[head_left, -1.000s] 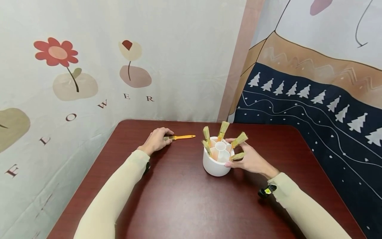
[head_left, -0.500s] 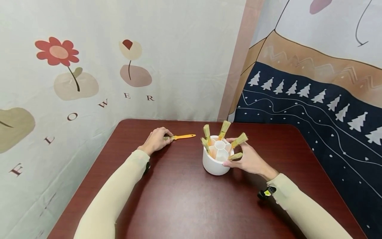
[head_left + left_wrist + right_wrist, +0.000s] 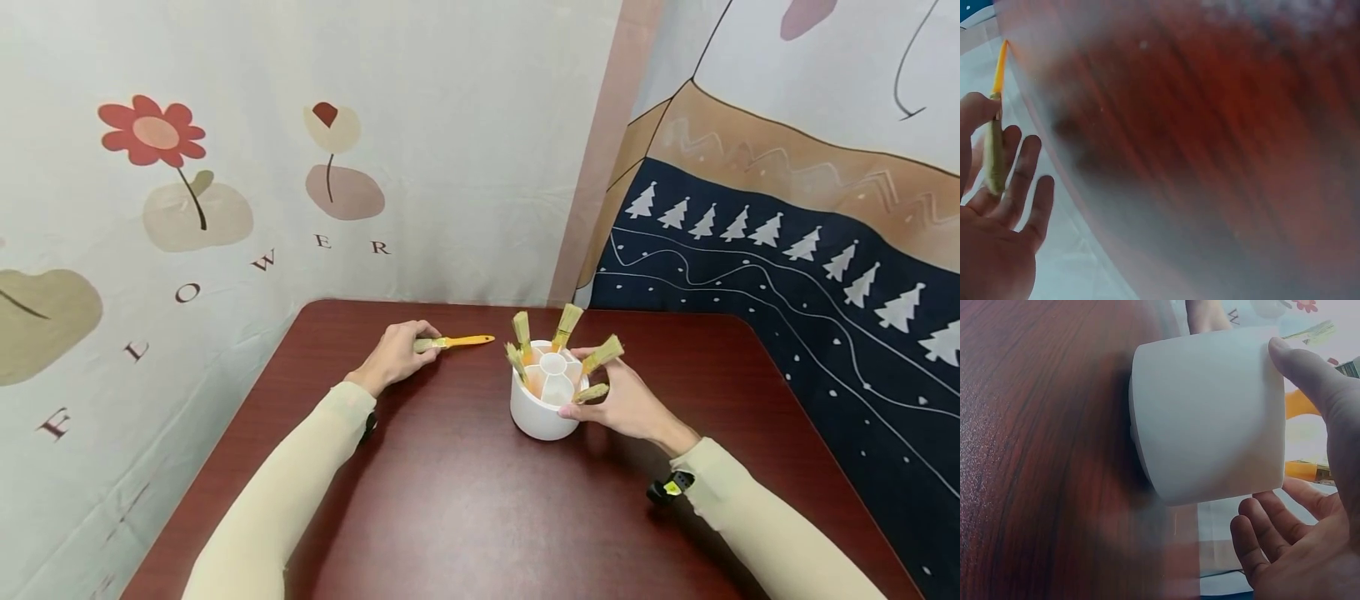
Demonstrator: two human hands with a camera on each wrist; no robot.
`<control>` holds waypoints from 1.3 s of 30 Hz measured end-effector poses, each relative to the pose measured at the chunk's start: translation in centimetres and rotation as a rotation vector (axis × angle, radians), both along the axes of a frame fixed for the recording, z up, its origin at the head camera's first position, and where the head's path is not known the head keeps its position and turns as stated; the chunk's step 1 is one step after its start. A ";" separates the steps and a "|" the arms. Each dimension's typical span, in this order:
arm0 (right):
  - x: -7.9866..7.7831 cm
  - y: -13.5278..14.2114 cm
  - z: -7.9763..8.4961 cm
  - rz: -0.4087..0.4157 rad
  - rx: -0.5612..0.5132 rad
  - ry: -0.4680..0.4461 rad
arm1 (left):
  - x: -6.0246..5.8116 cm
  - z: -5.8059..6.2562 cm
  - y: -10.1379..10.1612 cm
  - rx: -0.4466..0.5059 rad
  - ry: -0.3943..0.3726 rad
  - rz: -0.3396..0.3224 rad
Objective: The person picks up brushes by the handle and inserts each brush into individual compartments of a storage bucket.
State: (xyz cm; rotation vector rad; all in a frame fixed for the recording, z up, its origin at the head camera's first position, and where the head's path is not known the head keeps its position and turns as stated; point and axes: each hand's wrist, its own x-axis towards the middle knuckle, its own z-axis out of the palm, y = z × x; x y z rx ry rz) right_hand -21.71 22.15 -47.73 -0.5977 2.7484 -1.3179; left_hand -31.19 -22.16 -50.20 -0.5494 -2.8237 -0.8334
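My left hand pinches a flat paintbrush near its metal band, at the far left of the table. Its yellow-orange handle points right, while the pale bristles lie toward my palm, as the left wrist view shows on the brush. With the thumb at the near rim, my right hand grips a round white divided holder. Several more paintbrushes lean outward in its compartments, bristles up. In the right wrist view, the holder's smooth wall fills the middle, and the fingertips reach its far side.
The dark red-brown table has rounded far corners. Behind it hangs a pale cloth printed with flowers; on the right hangs a dark blue cloth with white trees. Both forearms wear cream sleeves.
The left hand and its paintbrush have shifted slightly right, and more of the bristles shows beside the fingers. The right hand keeps its grip on the holder, which stays about where it was.
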 end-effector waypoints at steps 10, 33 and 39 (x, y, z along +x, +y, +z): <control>-0.2 -0.2 -0.2 -0.001 0.003 -0.008 | 0.5 -0.1 0.6 0.117 0.112 -0.034; 0.4 -0.9 -0.3 -0.026 -0.005 0.029 | 2.1 2.3 2.0 0.191 0.286 -0.071; 0.6 -1.2 -0.5 -0.042 -0.019 0.043 | 2.9 2.9 2.4 0.215 0.298 -0.052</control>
